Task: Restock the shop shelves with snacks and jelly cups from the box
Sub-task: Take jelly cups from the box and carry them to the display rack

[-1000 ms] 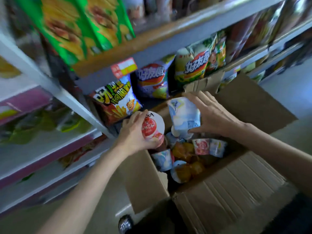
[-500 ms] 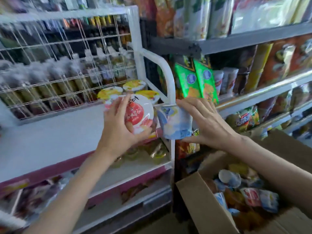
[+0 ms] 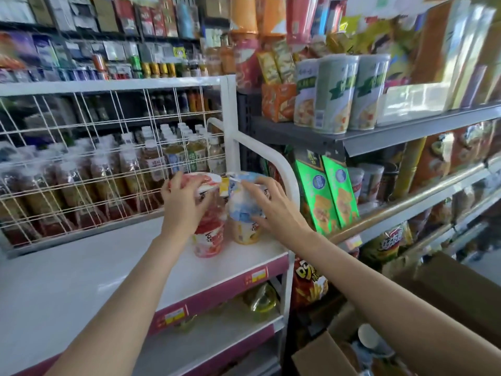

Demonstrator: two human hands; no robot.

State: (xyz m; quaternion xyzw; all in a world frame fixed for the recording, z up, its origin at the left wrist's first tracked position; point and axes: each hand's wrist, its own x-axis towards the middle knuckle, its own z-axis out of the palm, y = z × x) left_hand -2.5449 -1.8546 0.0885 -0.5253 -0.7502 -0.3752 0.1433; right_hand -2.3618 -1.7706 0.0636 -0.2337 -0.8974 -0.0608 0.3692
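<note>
Left hand (image 3: pixel 181 204) gripping red-lidded jelly cup (image 3: pixel 207 185), right hand (image 3: pixel 273 207) gripping blue one (image 3: pixel 244 196); both sitting atop two cups at white shelf (image 3: pixel 81 267) right edge.

Daylit shop aisle; white wire rack (image 3: pixel 113 147) beside grey shelving (image 3: pixel 379 137).

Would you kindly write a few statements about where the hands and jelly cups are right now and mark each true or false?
1. The left hand holds a red-lidded cup on top of another red cup. True.
2. The right hand hangs idle and holds nothing. False: its grip is on a blue cup stacked on a yellow cup.
3. The stacked cups stand on the white shelf. True.
4. The cardboard box sits on the white shelf. False: it is low at the right, below the right arm.
</note>
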